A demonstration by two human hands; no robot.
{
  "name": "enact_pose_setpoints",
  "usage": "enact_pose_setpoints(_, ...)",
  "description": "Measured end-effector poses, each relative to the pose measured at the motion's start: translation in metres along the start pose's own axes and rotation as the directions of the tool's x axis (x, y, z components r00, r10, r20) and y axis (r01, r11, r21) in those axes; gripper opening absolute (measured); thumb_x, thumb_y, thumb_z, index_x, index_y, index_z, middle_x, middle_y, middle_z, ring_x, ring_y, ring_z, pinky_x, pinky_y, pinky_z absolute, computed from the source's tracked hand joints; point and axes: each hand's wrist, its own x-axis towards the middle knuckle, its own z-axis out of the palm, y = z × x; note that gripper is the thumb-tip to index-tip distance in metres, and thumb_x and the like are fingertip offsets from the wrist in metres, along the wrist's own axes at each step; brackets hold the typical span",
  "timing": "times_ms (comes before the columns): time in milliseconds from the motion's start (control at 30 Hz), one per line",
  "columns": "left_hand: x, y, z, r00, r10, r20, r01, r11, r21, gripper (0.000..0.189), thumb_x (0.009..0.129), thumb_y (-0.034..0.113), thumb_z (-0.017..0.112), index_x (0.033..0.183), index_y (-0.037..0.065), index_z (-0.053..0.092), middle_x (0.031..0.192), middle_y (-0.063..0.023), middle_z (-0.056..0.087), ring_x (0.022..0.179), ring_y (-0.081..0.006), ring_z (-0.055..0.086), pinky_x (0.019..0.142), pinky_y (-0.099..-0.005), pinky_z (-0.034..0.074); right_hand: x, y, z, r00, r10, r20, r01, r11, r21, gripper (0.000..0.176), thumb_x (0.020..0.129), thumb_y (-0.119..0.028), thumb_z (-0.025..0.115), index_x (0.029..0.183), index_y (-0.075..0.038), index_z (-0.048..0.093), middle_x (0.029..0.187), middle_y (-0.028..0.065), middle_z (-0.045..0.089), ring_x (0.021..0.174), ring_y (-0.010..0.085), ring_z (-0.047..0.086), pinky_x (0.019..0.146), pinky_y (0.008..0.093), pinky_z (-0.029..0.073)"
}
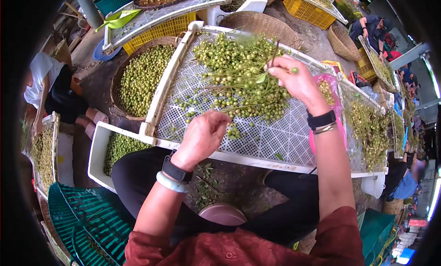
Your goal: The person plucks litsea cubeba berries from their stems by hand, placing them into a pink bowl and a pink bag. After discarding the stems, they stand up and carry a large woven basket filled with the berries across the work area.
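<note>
Green and yellowish round fruits on thin stems lie in a heap (243, 77) on a white mesh tray (183, 123) in front of me. Over the right part of this heap, my right hand (296, 80) is closed on a thin brown twig (275, 52). One green fruit (294, 70) shows against its fingers. My left hand (202, 137) is above the tray's near edge, with thumb and fingertips pinched together. Whatever those fingertips hold is too small to make out. A few loose fruits (188, 102) are scattered on the mesh beyond it.
Left of the tray stand a round basket of loose fruits (142, 80) and a white box of greener ones (121, 151). A pink bag (337, 107) lies at the tray's right. Green plastic baskets (87, 220) are near my left leg. People sit at other trays on both sides.
</note>
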Motion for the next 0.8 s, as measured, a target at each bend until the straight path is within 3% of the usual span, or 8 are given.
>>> enact_pose_setpoints(33, 0.005, 0.000, 0.000, 0.997, 0.078, 0.023, -0.079, 0.992, 0.095, 0.022, 0.086, 0.008, 0.058, 0.106, 0.002, 0.063, 0.096, -0.0121, 0.065, 0.081, -0.0203, 0.064, 0.073, -0.0306, 0.050, 0.001, -0.019, -0.013, 0.967, 0.253, 0.028, -0.255, 0.953, 0.165, 0.014, 0.086, -0.013, 0.062, 0.092, -0.001, 0.063, 0.084, 0.0025, 0.057, 0.065, 0.0113, 0.057, 0.062, 0.0242, 0.047)
enact_pose_setpoints(100, 0.016, -0.011, 0.019, 0.965, 0.253, 0.069, -0.258, 0.963, 0.074, 0.030, 0.086, 0.012, 0.058, 0.115, 0.005, 0.060, 0.114, -0.0167, 0.059, 0.101, -0.0313, 0.060, 0.087, -0.0366, 0.048, 0.001, -0.024, -0.038, 0.977, 0.214, -0.017, -0.203, 0.946, 0.252, 0.017, 0.088, -0.016, 0.062, 0.095, -0.001, 0.062, 0.085, -0.0004, 0.054, 0.064, 0.0073, 0.057, 0.062, 0.0219, 0.049)
enact_pose_setpoints(233, 0.041, -0.054, 0.052, 0.975, -0.038, 0.218, -0.042, 0.936, 0.350, 0.052, 0.084, 0.022, 0.060, 0.132, 0.006, 0.045, 0.133, -0.0210, 0.046, 0.115, -0.0346, 0.052, 0.098, -0.0385, 0.042, -0.007, -0.054, -0.078, 0.987, 0.138, -0.079, -0.101, 0.929, 0.356, 0.019, 0.091, -0.017, 0.059, 0.100, 0.000, 0.062, 0.079, -0.0001, 0.058, 0.066, 0.0074, 0.059, 0.063, 0.0209, 0.051)
enact_pose_setpoints(333, 0.057, -0.096, 0.057, 0.999, 0.041, 0.022, -0.047, 0.888, 0.458, 0.053, 0.085, 0.023, 0.059, 0.130, -0.002, 0.045, 0.128, -0.0227, 0.051, 0.111, -0.0329, 0.056, 0.097, -0.0371, 0.044, -0.015, -0.058, -0.095, 0.988, 0.109, -0.110, -0.050, 0.897, 0.439, 0.019, 0.092, -0.017, 0.057, 0.104, -0.002, 0.061, 0.082, 0.0010, 0.061, 0.068, 0.0065, 0.060, 0.064, 0.0218, 0.052)
enact_pose_setpoints(467, 0.064, -0.045, 0.025, 0.974, -0.224, 0.028, 0.226, 0.968, -0.111, 0.033, 0.088, 0.030, 0.058, 0.103, 0.001, 0.064, 0.081, -0.0106, 0.069, 0.078, -0.0241, 0.068, 0.073, -0.0316, 0.054, -0.027, -0.056, -0.097, 0.987, 0.081, -0.139, 0.008, 0.839, 0.544, 0.021, 0.094, -0.016, 0.054, 0.110, -0.003, 0.058, 0.099, 0.0039, 0.064, 0.069, 0.0063, 0.060, 0.067, 0.0228, 0.052)
enact_pose_setpoints(600, 0.045, 0.025, 0.000, 0.928, -0.208, 0.309, 0.369, 0.632, -0.682, 0.039, 0.096, 0.033, 0.048, 0.101, -0.003, 0.062, 0.086, -0.0137, 0.068, 0.078, -0.0195, 0.067, 0.068, -0.0290, 0.055, -0.032, -0.045, -0.080, 0.985, 0.092, -0.146, -0.002, 0.853, 0.523, 0.020, 0.096, -0.016, 0.050, 0.111, -0.004, 0.055, 0.105, 0.0049, 0.065, 0.071, 0.0079, 0.060, 0.068, 0.0239, 0.051)
enact_pose_setpoints(733, 0.039, 0.049, 0.013, 0.883, -0.112, 0.456, 0.461, 0.393, -0.796, 0.066, 0.095, 0.056, 0.032, 0.100, -0.003, 0.061, 0.090, -0.0154, 0.068, 0.080, -0.0247, 0.068, 0.072, -0.0329, 0.056, -0.051, -0.054, -0.032, 0.984, -0.059, -0.166, 0.091, 0.976, 0.196, 0.017, 0.094, -0.014, 0.050, 0.107, -0.003, 0.054, 0.094, 0.0046, 0.067, 0.075, 0.0129, 0.062, 0.068, 0.0270, 0.050)
enact_pose_setpoints(800, 0.046, 0.046, 0.023, 0.856, -0.118, 0.503, 0.515, 0.269, -0.813, 0.067, 0.095, 0.056, 0.034, 0.104, -0.007, 0.056, 0.095, -0.0205, 0.066, 0.087, -0.0284, 0.067, 0.077, -0.0362, 0.055, -0.066, -0.061, -0.004, 0.931, -0.327, -0.161, 0.271, 0.916, -0.297, 0.016, 0.084, -0.006, 0.057, 0.101, -0.004, 0.058, 0.089, 0.0099, 0.065, 0.079, 0.0244, 0.063, 0.074, 0.0342, 0.052)
